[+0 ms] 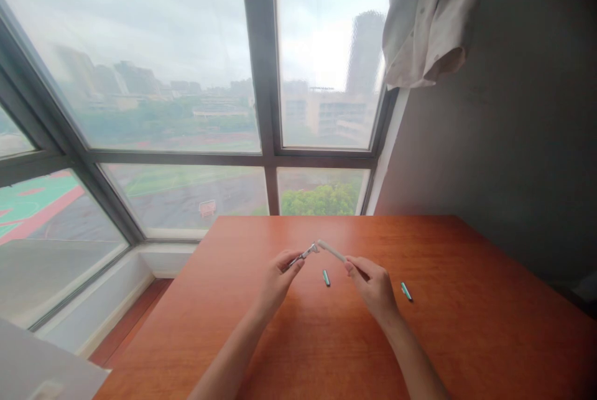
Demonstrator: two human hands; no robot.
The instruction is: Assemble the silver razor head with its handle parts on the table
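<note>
Over the middle of the wooden table [280,350], both my hands are raised with their fingers pinched. My left hand [278,275] grips a slim silver tool [306,252] whose far end widens like a small jaw; its exact kind is too small to make out. Between the thumb and fingers of my right hand [374,282] is a thin pale grey stick [332,251], slanting up to the left. The two far ends nearly meet; whether they touch I cannot tell. Below them lies a small teal-and-dark pen cap [326,278]. Another similar cap [407,291] rests right of my right hand.
Large framed windows [177,120] stand behind the table's far edge. A light cloth garment [426,20] hangs at the upper right before a grey wall [494,139]. A white ledge [112,300] runs along the left, below the glass.
</note>
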